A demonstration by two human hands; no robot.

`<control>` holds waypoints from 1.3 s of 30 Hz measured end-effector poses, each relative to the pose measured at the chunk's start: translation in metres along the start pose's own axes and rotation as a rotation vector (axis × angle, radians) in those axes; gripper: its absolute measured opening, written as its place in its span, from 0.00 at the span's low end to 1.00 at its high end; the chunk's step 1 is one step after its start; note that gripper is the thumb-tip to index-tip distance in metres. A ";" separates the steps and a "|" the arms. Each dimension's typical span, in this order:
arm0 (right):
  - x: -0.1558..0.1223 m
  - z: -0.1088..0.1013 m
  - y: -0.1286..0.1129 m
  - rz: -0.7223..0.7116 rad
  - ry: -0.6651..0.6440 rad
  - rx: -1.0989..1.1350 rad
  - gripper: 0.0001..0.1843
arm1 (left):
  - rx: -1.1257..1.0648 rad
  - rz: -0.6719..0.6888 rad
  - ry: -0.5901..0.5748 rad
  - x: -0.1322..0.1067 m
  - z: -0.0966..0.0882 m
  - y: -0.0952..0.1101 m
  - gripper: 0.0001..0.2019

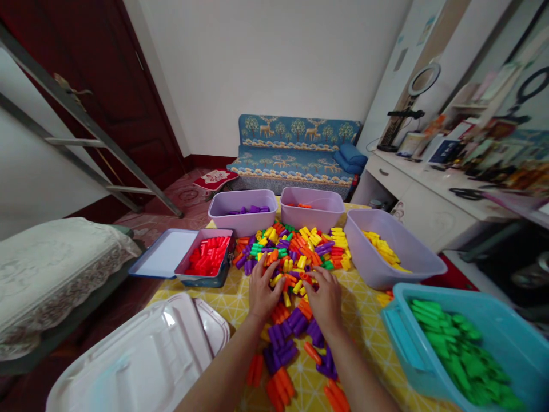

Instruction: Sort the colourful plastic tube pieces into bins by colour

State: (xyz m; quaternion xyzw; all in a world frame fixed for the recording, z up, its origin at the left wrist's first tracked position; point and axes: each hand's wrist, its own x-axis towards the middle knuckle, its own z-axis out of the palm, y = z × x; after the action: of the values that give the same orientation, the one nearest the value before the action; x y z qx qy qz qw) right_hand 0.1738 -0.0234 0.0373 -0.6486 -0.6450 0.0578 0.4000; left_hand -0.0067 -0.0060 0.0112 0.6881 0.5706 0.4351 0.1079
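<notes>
My left hand [262,290] lies over the left side of a mixed pile of small plastic tube-shaped pieces [301,245], fingers apart and touching the pile's edge. Its fingertips are close to an orange piece [271,257]. Opposite it, my right hand [326,296] has its fingers spread and bent, with the tips by another orange piece [305,277]. I see nothing lifted in either hand. Between my wrists and forearms lie clusters of purple pieces [297,321] and orange pieces [280,387], set side by side on the yellow tablecloth [364,335].
Around the pile stand lilac bins holding purple [242,228], orange [312,216] and yellow [364,272] pieces. A hinged tin [201,280] holds red pieces; a turquoise bin [412,349] holds green ones. White lids [141,355] lie at the left. A sofa [295,154] stands behind.
</notes>
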 end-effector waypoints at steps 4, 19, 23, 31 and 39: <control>-0.002 -0.007 -0.008 0.156 0.038 0.263 0.15 | -0.008 0.000 0.005 0.000 0.000 0.000 0.21; 0.003 -0.015 0.002 0.531 -0.099 0.761 0.26 | 0.011 0.021 0.016 -0.001 0.002 -0.003 0.20; 0.014 -0.013 0.021 0.438 -0.066 0.576 0.22 | 0.010 0.022 0.015 -0.001 0.003 -0.004 0.20; 0.056 0.002 0.032 0.263 -0.052 0.220 0.17 | -0.012 0.025 0.025 -0.001 0.002 -0.002 0.20; 0.048 -0.001 0.016 0.232 -0.034 0.285 0.17 | -0.020 0.013 0.013 0.000 0.000 0.000 0.20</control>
State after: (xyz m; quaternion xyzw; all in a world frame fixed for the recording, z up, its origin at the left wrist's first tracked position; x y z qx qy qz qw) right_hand 0.1950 0.0211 0.0498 -0.6542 -0.5580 0.2052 0.4674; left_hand -0.0069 -0.0062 0.0110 0.6876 0.5627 0.4460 0.1081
